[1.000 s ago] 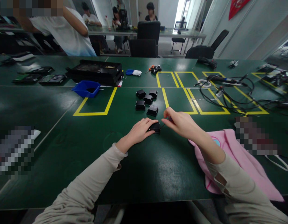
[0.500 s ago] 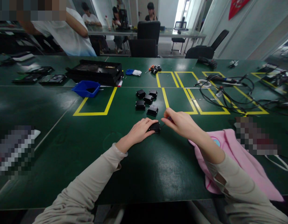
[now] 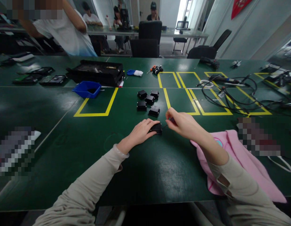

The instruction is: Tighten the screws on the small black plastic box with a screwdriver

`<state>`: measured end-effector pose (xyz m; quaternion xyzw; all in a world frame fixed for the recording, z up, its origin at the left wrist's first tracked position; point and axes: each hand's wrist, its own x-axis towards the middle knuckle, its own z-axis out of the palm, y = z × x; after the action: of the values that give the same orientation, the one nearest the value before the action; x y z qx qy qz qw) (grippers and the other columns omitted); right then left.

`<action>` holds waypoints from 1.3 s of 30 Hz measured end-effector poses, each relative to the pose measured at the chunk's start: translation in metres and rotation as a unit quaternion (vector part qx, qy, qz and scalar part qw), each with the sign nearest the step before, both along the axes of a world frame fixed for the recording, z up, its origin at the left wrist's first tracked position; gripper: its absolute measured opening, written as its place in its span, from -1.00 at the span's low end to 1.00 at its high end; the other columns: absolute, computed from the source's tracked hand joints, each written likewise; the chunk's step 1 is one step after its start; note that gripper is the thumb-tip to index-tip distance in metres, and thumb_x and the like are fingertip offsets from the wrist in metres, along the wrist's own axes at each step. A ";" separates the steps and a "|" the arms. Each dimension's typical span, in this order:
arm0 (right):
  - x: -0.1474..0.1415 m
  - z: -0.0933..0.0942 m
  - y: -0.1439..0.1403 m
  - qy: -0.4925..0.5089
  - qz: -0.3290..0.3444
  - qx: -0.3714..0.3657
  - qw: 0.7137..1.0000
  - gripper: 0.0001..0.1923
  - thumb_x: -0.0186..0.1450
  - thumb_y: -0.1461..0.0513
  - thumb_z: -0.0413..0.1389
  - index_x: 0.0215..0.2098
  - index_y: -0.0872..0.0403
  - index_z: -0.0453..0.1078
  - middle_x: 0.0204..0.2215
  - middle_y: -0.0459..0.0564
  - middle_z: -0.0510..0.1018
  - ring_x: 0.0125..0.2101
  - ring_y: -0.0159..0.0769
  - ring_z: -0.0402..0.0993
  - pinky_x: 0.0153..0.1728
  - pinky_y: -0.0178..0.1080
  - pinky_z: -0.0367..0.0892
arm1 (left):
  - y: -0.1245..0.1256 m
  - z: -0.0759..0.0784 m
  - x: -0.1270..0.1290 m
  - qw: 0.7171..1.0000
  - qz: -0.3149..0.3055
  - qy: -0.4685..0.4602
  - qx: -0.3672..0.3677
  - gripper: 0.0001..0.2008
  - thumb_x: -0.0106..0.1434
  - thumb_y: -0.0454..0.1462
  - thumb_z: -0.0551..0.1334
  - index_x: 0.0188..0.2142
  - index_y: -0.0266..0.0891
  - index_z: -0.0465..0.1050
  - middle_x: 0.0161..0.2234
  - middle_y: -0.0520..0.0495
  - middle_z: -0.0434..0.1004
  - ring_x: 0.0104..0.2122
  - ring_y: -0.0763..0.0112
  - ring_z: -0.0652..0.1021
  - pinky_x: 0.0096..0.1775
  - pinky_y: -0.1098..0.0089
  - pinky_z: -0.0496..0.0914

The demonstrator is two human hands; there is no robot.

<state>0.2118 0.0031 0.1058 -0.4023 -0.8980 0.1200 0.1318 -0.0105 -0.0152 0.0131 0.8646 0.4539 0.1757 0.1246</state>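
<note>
Across the green tabletop, left to right: a blurred patch at the near left edge; flat dark boards far left; a blue bin beside a long black tray; a blue-and-white glove and small screwdrivers behind. Centre, inside yellow tape lines, five small black boxes cluster close together. Just nearer, a sixth black box lies on the tabletop under the left hand, fingers laid over its top, pressing it down. Right hand sits just beside it, thumb and forefinger pinched on something small and dark at the box's right edge; what it is cannot be told. Compared with a second ago, both hands and box are practically unmoved; the fine work at that edge continues. Right: pink cloth under the forearm, tangled black cables beyond.
</note>
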 end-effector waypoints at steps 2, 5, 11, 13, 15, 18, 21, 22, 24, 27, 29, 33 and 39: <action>-0.001 0.000 0.000 0.000 -0.004 0.001 1.000 -0.83 0.34 0.15 -0.11 -0.17 0.05 0.19 -0.47 -0.07 0.46 -0.48 -0.33 0.33 -0.45 -0.30 0.03 | 0.000 0.000 0.000 1.000 -0.001 -0.003 0.000 -0.55 0.36 -0.14 0.14 0.21 -0.06 0.13 0.00 -0.10 0.34 -0.05 0.22 0.41 -0.03 0.24 0.35; -0.001 -0.001 0.000 -0.001 -0.010 0.006 1.000 -0.78 0.38 0.09 -0.14 -0.18 0.05 0.20 -0.49 -0.07 0.44 -0.50 -0.33 0.31 -0.46 -0.30 0.03 | 0.001 -0.002 0.000 1.000 0.000 -0.004 0.002 -0.55 0.36 -0.13 0.14 0.20 -0.07 0.14 0.00 -0.10 0.34 -0.05 0.22 0.41 -0.02 0.22 0.34; 0.000 -0.002 0.001 -0.002 -0.007 0.010 1.000 -0.83 0.37 0.13 -0.10 -0.18 0.05 0.19 -0.49 -0.08 0.43 -0.49 -0.34 0.31 -0.45 -0.30 0.04 | 0.000 -0.002 0.000 1.000 0.002 0.000 0.002 -0.56 0.37 -0.13 0.13 0.20 -0.05 0.14 0.00 -0.09 0.33 -0.05 0.23 0.41 -0.04 0.24 0.35; 0.000 -0.002 0.001 0.002 -0.002 0.010 1.000 -0.85 0.35 0.15 -0.08 -0.19 0.05 0.19 -0.49 -0.09 0.42 -0.49 -0.35 0.30 -0.44 -0.30 0.05 | 0.000 -0.002 0.000 1.000 0.003 0.001 0.000 -0.55 0.36 -0.13 0.14 0.21 -0.05 0.14 0.01 -0.09 0.33 -0.05 0.23 0.41 -0.05 0.24 0.35; 0.001 -0.002 0.002 0.006 0.004 0.008 1.000 -0.88 0.34 0.16 -0.06 -0.22 0.04 0.18 -0.49 -0.09 0.42 -0.49 -0.35 0.30 -0.44 -0.30 0.06 | 0.000 -0.002 0.000 1.000 0.003 0.001 -0.002 -0.55 0.36 -0.13 0.14 0.21 -0.05 0.14 0.00 -0.10 0.33 -0.05 0.22 0.41 -0.04 0.24 0.35; 0.001 -0.003 0.003 0.012 0.003 0.005 1.000 -0.90 0.32 0.17 -0.04 -0.25 0.03 0.18 -0.48 -0.08 0.43 -0.48 -0.36 0.30 -0.44 -0.30 0.07 | 0.001 -0.002 0.000 1.000 0.002 -0.003 -0.002 -0.55 0.36 -0.12 0.14 0.21 -0.05 0.14 0.00 -0.10 0.34 -0.04 0.22 0.41 -0.02 0.22 0.34; 0.001 -0.003 0.004 0.010 -0.004 0.005 1.000 -0.89 0.31 0.16 -0.02 -0.24 0.03 0.20 -0.47 -0.08 0.44 -0.48 -0.35 0.31 -0.44 -0.29 0.07 | 0.001 -0.002 0.000 1.000 0.002 -0.005 -0.003 -0.55 0.37 -0.12 0.13 0.21 -0.05 0.14 0.01 -0.10 0.33 -0.04 0.22 0.41 -0.03 0.22 0.35; 0.002 -0.003 0.004 0.009 -0.005 0.003 1.000 -0.89 0.31 0.16 -0.01 -0.24 0.03 0.21 -0.47 -0.07 0.45 -0.48 -0.35 0.32 -0.44 -0.29 0.07 | 0.000 -0.002 0.000 1.000 0.002 -0.005 -0.004 -0.55 0.37 -0.12 0.12 0.21 -0.04 0.13 0.01 -0.10 0.33 -0.05 0.22 0.41 -0.04 0.22 0.35; 0.003 -0.003 0.005 0.009 -0.004 -0.001 1.000 -0.88 0.31 0.16 0.01 -0.25 0.03 0.23 -0.47 -0.08 0.46 -0.47 -0.35 0.33 -0.45 -0.30 0.07 | 0.000 -0.001 -0.001 1.000 0.000 -0.003 -0.004 -0.55 0.37 -0.12 0.12 0.22 -0.04 0.12 0.01 -0.10 0.33 -0.05 0.22 0.41 -0.04 0.23 0.35; 0.004 -0.002 0.005 0.010 -0.005 -0.004 1.000 -0.89 0.30 0.15 0.04 -0.30 0.02 0.27 -0.50 -0.11 0.45 -0.49 -0.38 0.32 -0.46 -0.32 0.05 | 0.000 -0.001 -0.001 1.000 0.000 0.001 -0.005 -0.55 0.37 -0.13 0.12 0.22 -0.04 0.12 0.00 -0.10 0.33 -0.05 0.22 0.41 -0.05 0.24 0.35; 0.005 -0.001 0.005 0.010 -0.011 -0.001 1.000 -0.87 0.30 0.15 0.05 -0.35 0.02 0.28 -0.53 -0.14 0.43 -0.51 -0.40 0.31 -0.47 -0.32 0.04 | 0.001 -0.001 -0.001 1.000 0.002 0.002 -0.006 -0.55 0.37 -0.14 0.13 0.22 -0.04 0.12 0.00 -0.10 0.33 -0.06 0.22 0.41 -0.06 0.24 0.35; 0.003 0.001 0.003 0.001 -0.017 0.013 1.000 -0.86 0.31 0.15 0.05 -0.38 0.03 0.30 -0.54 -0.14 0.42 -0.52 -0.41 0.30 -0.49 -0.32 0.00 | 0.001 -0.002 -0.001 1.000 0.003 0.000 -0.005 -0.55 0.37 -0.14 0.13 0.22 -0.05 0.12 0.01 -0.10 0.33 -0.05 0.22 0.41 -0.05 0.24 0.35; -0.003 0.001 0.000 -0.042 -0.047 0.063 0.996 -0.78 0.37 0.10 -0.05 -0.32 0.04 0.30 -0.45 -0.06 0.50 -0.50 -0.37 0.32 -0.51 -0.30 -0.02 | 0.000 -0.001 0.000 1.000 0.003 0.003 0.000 -0.56 0.37 -0.13 0.13 0.20 -0.05 0.14 -0.01 -0.10 0.33 -0.07 0.21 0.41 -0.05 0.23 0.35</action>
<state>0.2090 0.0030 0.1064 -0.4399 -0.8885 0.0395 0.1248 -0.0105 -0.0149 0.0121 0.8639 0.4566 0.1737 0.1224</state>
